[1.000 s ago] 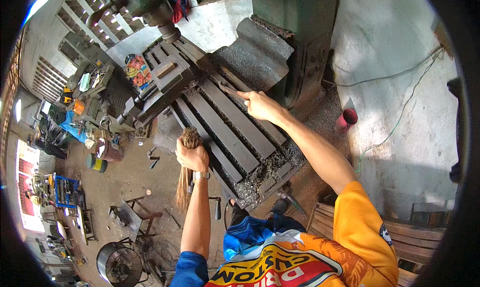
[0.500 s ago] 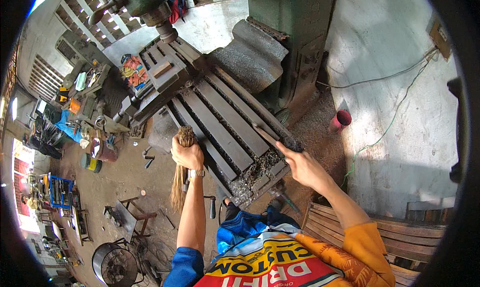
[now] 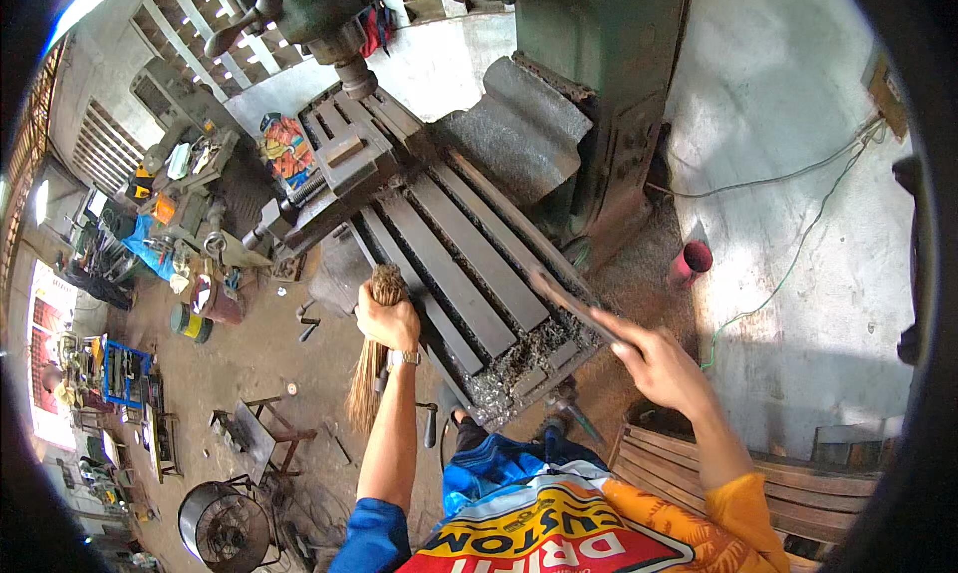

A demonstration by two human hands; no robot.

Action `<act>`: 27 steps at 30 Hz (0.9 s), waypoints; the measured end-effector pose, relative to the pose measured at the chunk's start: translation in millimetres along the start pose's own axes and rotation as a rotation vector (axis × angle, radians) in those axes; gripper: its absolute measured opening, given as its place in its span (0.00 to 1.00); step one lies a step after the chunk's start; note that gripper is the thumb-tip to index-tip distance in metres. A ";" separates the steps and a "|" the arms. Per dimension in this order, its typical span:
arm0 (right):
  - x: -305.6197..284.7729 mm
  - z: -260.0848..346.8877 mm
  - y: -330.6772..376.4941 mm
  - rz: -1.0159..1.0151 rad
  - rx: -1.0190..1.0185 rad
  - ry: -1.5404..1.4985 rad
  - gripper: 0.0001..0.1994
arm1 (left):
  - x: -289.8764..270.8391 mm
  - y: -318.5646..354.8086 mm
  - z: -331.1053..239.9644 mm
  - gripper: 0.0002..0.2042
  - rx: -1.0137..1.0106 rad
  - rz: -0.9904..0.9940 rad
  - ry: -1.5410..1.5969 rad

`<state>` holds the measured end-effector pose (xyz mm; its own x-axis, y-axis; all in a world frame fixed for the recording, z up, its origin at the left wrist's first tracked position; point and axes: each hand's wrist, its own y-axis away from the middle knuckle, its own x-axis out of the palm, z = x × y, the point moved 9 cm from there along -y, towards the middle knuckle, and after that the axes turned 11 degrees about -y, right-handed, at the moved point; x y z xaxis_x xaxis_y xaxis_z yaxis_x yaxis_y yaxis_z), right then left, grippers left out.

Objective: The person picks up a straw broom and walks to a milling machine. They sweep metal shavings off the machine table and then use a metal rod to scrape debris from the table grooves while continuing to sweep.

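My left hand (image 3: 387, 318) is closed around a straw whisk broom (image 3: 367, 381), whose bristles hang down beside the near left edge of a milling machine table (image 3: 477, 242). In my right hand (image 3: 654, 365) is a thin, flat brown stick (image 3: 567, 298), gripped at one end with the index finger stretched along it. The stick's far end reaches over the table's right side strip. Dark metal chips (image 3: 529, 361) are heaped at the table's near end and lie along its slots. Farther up the table sits a machine vise (image 3: 354, 164).
The spindle (image 3: 354, 74) hangs above the table's far end. A bent metal sheet (image 3: 524, 129) leans by the green machine column (image 3: 624, 94). On the right are a red container (image 3: 689, 262) and a slatted wooden bench (image 3: 758, 468). A crank handle (image 3: 429, 425) juts out near my left forearm.
My right hand has drawn the stick a little toward the near right end of the table. The whole view has shifted slightly; my left hand still grips the whisk broom.
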<state>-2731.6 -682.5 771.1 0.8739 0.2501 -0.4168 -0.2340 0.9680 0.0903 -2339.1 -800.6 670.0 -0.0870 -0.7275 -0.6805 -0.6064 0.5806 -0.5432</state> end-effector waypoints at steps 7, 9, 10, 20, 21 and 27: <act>42.6 -8.0 -174.0 -0.002 -0.090 0.065 0.22 | 12.5 -0.2 9.2 0.17 -0.095 0.187 0.027; 55.5 -14.1 -216.0 -0.049 -0.102 0.115 0.22 | 10.1 -1.4 5.1 0.17 -0.070 0.161 0.061; 62.5 -23.6 -231.5 -0.033 -0.031 0.120 0.23 | 10.1 -1.5 5.0 0.17 -0.075 0.163 0.041; 81.8 -59.1 -193.0 0.050 0.083 0.192 0.27 | 4.5 -0.7 4.9 0.20 -0.085 0.110 0.042; 77.7 -53.1 -179.9 -0.013 0.000 0.264 0.28 | 6.2 -0.9 5.0 0.20 -0.081 0.122 0.046; 59.3 -45.8 -63.0 -0.042 0.019 0.353 0.30 | 10.7 0.3 11.6 0.20 -0.114 0.118 0.023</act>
<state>-2684.5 -729.5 699.3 0.6804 0.1918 -0.7073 -0.1906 0.9782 0.0819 -2331.0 -803.9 656.8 -0.1804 -0.6656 -0.7242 -0.6762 0.6186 -0.4001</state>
